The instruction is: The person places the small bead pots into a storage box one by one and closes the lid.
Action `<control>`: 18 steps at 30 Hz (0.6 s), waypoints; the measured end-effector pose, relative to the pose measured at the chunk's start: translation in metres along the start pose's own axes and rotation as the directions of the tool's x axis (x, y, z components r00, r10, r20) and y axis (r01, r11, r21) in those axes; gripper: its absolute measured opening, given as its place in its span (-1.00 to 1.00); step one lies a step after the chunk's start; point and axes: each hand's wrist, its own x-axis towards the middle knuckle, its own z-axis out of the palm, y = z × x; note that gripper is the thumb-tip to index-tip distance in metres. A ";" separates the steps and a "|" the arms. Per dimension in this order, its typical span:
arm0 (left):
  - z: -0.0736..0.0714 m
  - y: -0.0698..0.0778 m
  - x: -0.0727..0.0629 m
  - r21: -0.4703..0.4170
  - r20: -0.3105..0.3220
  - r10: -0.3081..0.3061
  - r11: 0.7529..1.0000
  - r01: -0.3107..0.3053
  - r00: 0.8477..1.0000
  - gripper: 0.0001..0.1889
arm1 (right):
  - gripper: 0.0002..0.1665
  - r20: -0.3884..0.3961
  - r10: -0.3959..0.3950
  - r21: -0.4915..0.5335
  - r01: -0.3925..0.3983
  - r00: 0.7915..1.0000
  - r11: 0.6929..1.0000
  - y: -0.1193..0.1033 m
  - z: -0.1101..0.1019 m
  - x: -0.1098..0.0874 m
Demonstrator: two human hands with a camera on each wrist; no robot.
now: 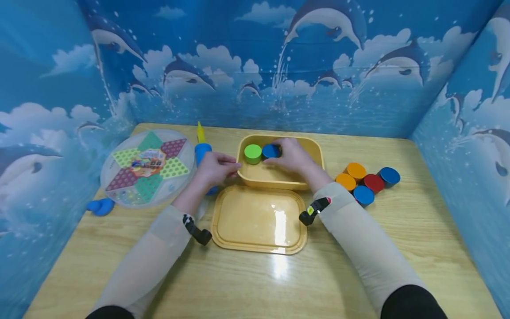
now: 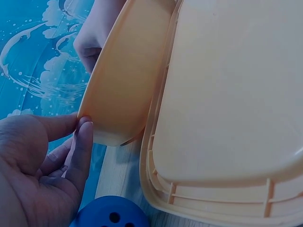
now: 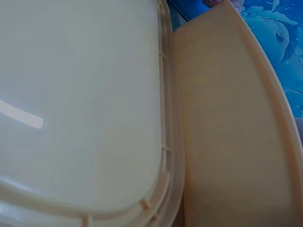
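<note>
Dolphin cloth [image 1: 239, 57] backs the surface [image 1: 334, 274]; the right hand [image 1: 292, 155] pinches a blue disc [image 1: 269, 151] in the tub [image 1: 275, 182], the left hand [image 1: 217, 168] its rim [image 2: 87, 97]; more discs [image 1: 373, 183] lie rightward, nearer the right hand.

Right hand [image 1: 294, 155] gripping blue disc [image 1: 270, 151], 5 discs [image 1: 371, 182] outside box [image 1: 275, 183]

Honey-yellow colours both the bin [image 1: 275, 179] and the flat lid [image 1: 251, 217] I see; against it show a lime-green disc [image 1: 253, 153] and a blue disc [image 1: 270, 151]. Other discs come in colours too — orange discs [image 1: 345, 182], a red disc [image 1: 373, 183], more blue discs [image 1: 389, 177]. A whitish round board [image 1: 107, 168] carries a dotted star [image 1: 148, 189] in green, yellow-green and maroon. Off-white sleeves [image 1: 360, 241], pale wood-grained table [image 1: 318, 279], blue walls [image 1: 255, 113] — patterned with dolphins and white clouds.
</note>
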 end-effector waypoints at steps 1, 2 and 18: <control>0.000 0.000 0.000 0.003 0.001 -0.001 1.000 0.001 1.000 -0.66 | -0.25 -0.008 0.002 0.011 -0.002 1.000 1.000 0.000 0.000 -0.001; 0.000 0.000 0.000 0.002 0.001 -0.002 1.000 0.002 1.000 -0.66 | -0.27 -0.014 0.002 0.024 -0.002 1.000 1.000 0.000 0.000 -0.001; 0.000 0.002 -0.001 0.016 0.003 -0.019 1.000 0.019 1.000 -0.64 | -0.22 -0.035 -0.021 0.043 0.022 0.999 0.999 -0.014 -0.031 -0.047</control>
